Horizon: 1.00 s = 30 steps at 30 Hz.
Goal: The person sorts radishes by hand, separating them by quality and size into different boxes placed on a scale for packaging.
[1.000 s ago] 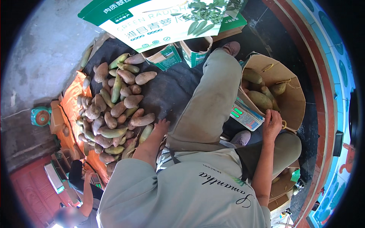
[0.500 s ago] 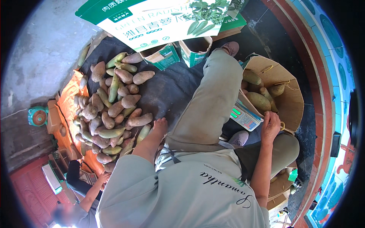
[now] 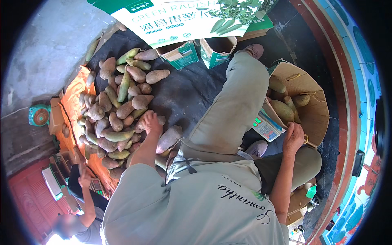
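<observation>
My left hand is over the right side of a big pile of radishes, green and muddy brown-purple. Its fingers close over a brownish radish, whose tip shows past them. Just nearer to me lies a larger purplish radish. On the right, my right hand has its fingers curled over the near rim of an open cardboard box. Inside that box lie several large green radishes. A digital scale with a lit green display shows between the box and my leg.
A tall white-and-green printed carton panel stands at the far side, with two small green cartons below it. My bent leg crosses the middle. At the lower left another person's arm shows. Another box stands by my right knee.
My left hand has moved left and away from me, onto a radish in the pile. The right hand stays at the box rim. The other person's hand has risen away from the pile.
</observation>
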Each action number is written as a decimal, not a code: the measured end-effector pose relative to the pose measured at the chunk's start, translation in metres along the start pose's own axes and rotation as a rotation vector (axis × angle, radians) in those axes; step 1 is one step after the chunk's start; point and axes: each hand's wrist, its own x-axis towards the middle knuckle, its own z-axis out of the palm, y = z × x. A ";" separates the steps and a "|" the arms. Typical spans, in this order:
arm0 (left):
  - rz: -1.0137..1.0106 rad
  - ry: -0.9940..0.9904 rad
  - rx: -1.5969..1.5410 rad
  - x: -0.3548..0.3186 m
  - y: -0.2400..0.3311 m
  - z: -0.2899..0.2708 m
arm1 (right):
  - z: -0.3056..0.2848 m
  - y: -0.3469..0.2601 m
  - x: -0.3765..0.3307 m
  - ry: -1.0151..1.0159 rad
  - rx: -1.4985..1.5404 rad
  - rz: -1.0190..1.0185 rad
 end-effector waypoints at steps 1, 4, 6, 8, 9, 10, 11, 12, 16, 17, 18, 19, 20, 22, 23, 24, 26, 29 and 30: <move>-0.092 -0.067 -0.049 0.002 -0.003 -0.014 | -0.002 0.003 -0.003 -0.014 -0.030 0.011; -0.270 -0.205 -0.151 0.010 -0.033 -0.012 | -0.001 0.002 -0.002 -0.005 -0.041 -0.014; -0.380 -0.347 -0.269 0.012 -0.050 0.000 | 0.000 -0.001 -0.002 -0.010 -0.036 -0.006; -0.462 -0.353 -0.324 0.016 -0.077 0.017 | 0.003 -0.008 0.002 -0.020 0.000 -0.015; -0.507 -0.368 -0.386 0.022 -0.069 0.015 | 0.002 -0.005 0.002 -0.020 -0.017 -0.006; -0.493 -0.370 -0.387 0.027 -0.064 0.012 | 0.000 -0.003 0.001 -0.022 -0.031 0.002; -0.542 -0.390 -0.384 0.031 -0.060 0.009 | 0.000 -0.002 -0.001 -0.017 -0.040 0.007; -0.595 -0.410 -0.380 0.033 -0.057 0.003 | 0.000 -0.002 -0.001 -0.031 -0.060 0.015; -0.628 -0.373 -0.391 0.026 -0.063 0.000 | 0.002 -0.003 0.001 -0.045 -0.078 0.020; -0.638 -0.363 -0.390 0.021 -0.076 0.008 | 0.005 -0.007 0.004 -0.042 -0.065 0.018; -0.621 -0.358 -0.389 0.021 -0.069 0.008 | 0.004 -0.004 0.003 -0.041 -0.073 0.012; -0.601 -0.353 -0.387 0.020 -0.061 0.005 | 0.002 -0.001 0.001 -0.041 -0.084 0.009; -0.590 -0.409 -0.425 0.021 -0.055 0.001 | 0.001 0.002 -0.001 -0.033 -0.107 0.032; -0.542 -0.403 -0.386 0.025 -0.059 0.009 | 0.001 0.003 -0.002 -0.038 -0.098 0.030; -0.515 -0.399 -0.354 0.029 -0.063 0.017 | 0.000 0.004 -0.002 -0.027 -0.111 0.047; -0.495 -0.394 -0.352 0.031 -0.069 0.029 | 0.001 0.003 -0.001 -0.007 -0.101 0.031; -0.457 -0.359 -0.371 0.039 -0.082 0.057 | 0.002 0.003 0.000 0.022 -0.087 0.003; -0.119 -0.121 -0.454 0.050 -0.102 0.091 | 0.004 -0.001 0.001 0.023 -0.077 0.042; -0.062 -0.125 -0.454 0.054 -0.094 0.095 | 0.005 0.001 -0.002 0.058 -0.091 0.048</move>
